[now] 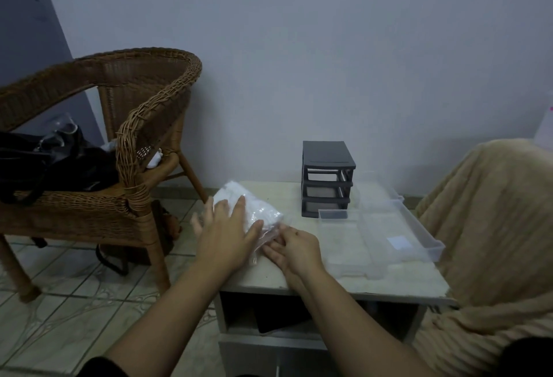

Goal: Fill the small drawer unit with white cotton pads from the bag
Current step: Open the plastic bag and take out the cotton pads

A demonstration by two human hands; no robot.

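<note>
A clear plastic bag of white cotton pads [257, 210] lies on the left part of the small table [269, 278]. My left hand [224, 233] rests flat on the bag with its fingers straight. My right hand [294, 249] pinches the bag's near end. The dark grey drawer unit [326, 179] stands at the back of the table with its slots empty. Three clear drawers lie beside it: one [341, 242] in front, one [401, 233] to the right, one [380, 189] behind.
A wicker chair [119, 149] holding a black bag [57, 164] stands to the left on the tiled floor. A beige blanket [490, 227] covers something at the table's right edge. The wall runs behind the table.
</note>
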